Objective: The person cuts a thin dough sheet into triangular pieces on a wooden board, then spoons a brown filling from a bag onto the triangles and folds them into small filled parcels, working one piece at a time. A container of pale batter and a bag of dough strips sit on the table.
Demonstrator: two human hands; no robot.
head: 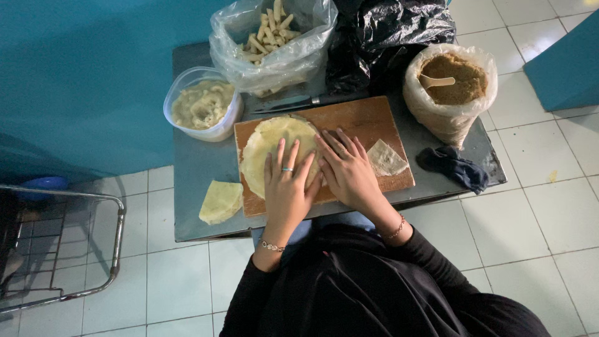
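Observation:
A round, thin, pale dough sheet [269, 143] lies on the left half of a wooden cutting board [365, 118]. My left hand [286, 187], with a ring on it, presses flat on the sheet's near right part, fingers spread. My right hand [348, 168] lies flat beside it, fingertips on the sheet's right edge, palm on the board. Neither hand grips anything. A small folded piece of dough [387, 158] rests on the board's right side.
On the small grey table [193, 168]: a plastic tub of pale filling [203, 103], a clear bag of stick-shaped pieces [271, 37], a black bag [393, 28], a bag of brown crumbs with a spoon [450, 81], a knife [293, 102], a dark cloth [454, 167], a folded dough stack [221, 201]. A metal rack [115, 237] stands at left.

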